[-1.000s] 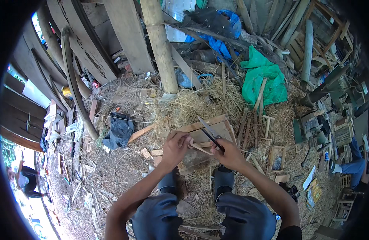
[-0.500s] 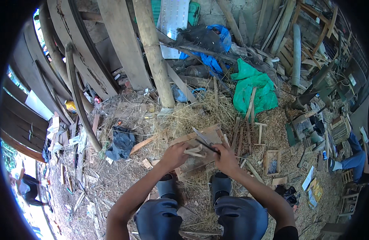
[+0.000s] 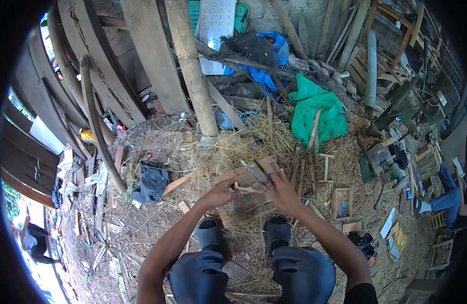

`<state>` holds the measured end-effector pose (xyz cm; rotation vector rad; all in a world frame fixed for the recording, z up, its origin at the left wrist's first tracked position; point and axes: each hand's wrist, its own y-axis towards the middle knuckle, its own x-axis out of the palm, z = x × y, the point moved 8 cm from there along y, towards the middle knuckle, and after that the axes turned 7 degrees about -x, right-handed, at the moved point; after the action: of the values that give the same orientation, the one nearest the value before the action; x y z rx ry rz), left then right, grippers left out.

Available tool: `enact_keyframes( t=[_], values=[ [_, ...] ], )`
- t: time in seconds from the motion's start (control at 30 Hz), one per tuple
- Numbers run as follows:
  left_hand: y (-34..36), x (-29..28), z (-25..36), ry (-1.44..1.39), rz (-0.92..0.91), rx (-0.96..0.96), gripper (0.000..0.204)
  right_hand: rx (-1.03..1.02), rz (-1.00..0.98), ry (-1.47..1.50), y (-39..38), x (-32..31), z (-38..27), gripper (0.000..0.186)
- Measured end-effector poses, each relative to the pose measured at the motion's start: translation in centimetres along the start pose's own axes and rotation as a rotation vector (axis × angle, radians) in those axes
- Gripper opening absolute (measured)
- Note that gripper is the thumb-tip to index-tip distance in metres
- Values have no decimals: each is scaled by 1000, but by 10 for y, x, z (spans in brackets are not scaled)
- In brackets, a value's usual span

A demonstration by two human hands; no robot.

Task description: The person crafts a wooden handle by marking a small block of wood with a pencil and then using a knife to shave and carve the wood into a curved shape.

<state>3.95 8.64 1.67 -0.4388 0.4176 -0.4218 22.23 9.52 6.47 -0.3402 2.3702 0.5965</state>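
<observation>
My left hand [image 3: 219, 196] is closed on one end of a small pale wooden piece [image 3: 249, 189], which looks like narrow strips joined together. My right hand [image 3: 283, 192] is closed at the piece's other end. From its fingers a knife [image 3: 249, 171] with a bright pointed blade and a slim dark rod [image 3: 261, 169] stick out, side by side, pointing away from me. Whether the rod is a file or something else is too small to tell. Both hands are over a flat wooden board [image 3: 236, 215] lying on the ground in front of my feet.
Straw and wood scraps cover the ground. A black plastic bag [image 3: 152, 180] lies left, a green sheet [image 3: 319, 114] far right, and a small wooden tray [image 3: 341, 203] to the right. A wooden post [image 3: 193, 76] stands ahead. Another person's leg [image 3: 443, 200] shows at the right edge.
The knife and dark rod have swung to point more steeply away from me. My right hand has turned, and the wooden piece now lies more level between my hands.
</observation>
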Motion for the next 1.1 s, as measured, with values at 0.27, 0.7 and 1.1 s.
enact_keyframes(
  t=[0.27,0.7,1.1],
  values=[
    [39,21,19,-320,-166,35,29,49,-129,81,20,-17,15,20],
    [26,4,-33,-505,175,-5,24,540,68,158,-18,11,146,27],
    [7,6,-32,-401,123,24,32,133,94,56,-5,-7,70,20]
  ],
)
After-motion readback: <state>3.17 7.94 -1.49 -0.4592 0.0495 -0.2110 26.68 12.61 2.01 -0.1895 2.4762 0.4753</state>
